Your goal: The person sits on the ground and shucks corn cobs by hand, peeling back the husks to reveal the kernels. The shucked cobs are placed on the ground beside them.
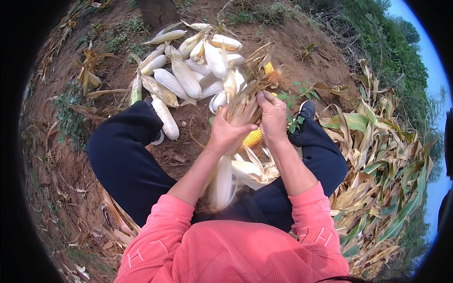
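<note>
Apparently for steadiness, left hand (225, 134) is clasping a corn ear (241, 112) beside the corn heap (185, 78), right hand (273, 115) pinching its husk (249, 95).

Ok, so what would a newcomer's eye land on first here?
Probably the bright pink top filling the bottom centre. Then the two hands gripping a brownish husk mid-picture. Beyond them lies a heap of pale corn on reddish soil, with dry leaves piled at right.
</note>
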`<action>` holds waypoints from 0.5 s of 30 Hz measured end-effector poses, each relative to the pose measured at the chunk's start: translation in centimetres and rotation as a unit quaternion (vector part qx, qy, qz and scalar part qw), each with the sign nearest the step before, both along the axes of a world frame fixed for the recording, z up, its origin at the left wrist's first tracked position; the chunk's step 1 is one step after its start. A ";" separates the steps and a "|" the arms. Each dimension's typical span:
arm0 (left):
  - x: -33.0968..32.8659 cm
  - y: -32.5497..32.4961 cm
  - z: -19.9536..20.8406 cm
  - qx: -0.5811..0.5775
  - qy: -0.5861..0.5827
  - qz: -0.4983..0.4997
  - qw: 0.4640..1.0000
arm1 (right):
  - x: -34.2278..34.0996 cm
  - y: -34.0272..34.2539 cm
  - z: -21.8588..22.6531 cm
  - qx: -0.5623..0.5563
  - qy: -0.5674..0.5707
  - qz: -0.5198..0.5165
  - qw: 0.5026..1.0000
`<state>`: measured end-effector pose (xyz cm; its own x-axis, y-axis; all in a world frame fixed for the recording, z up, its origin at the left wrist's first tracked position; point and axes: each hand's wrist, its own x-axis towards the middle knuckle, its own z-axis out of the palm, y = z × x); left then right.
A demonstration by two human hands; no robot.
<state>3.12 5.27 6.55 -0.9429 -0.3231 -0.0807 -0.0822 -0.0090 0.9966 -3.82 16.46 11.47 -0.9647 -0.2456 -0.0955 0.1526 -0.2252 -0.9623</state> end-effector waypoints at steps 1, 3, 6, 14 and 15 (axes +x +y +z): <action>0.0 0.1 0.1 0.030 0.020 -0.001 0.999 | -0.3 0.0 -0.5 -0.083 -0.068 -0.007 0.994; 0.1 0.0 0.1 0.088 0.056 0.005 0.995 | -1.1 0.2 -1.5 -0.132 -0.107 0.013 0.985; -0.2 0.0 -0.5 0.166 0.082 0.010 0.983 | -1.4 0.1 -2.4 -0.243 -0.161 0.031 0.956; -0.1 -0.5 -0.7 0.052 0.050 0.011 0.997 | 0.3 -1.3 1.0 -0.046 0.014 0.039 0.998; -0.1 -0.5 -0.8 0.047 0.044 0.002 0.998 | 0.3 -1.3 0.9 -0.039 0.030 0.040 0.998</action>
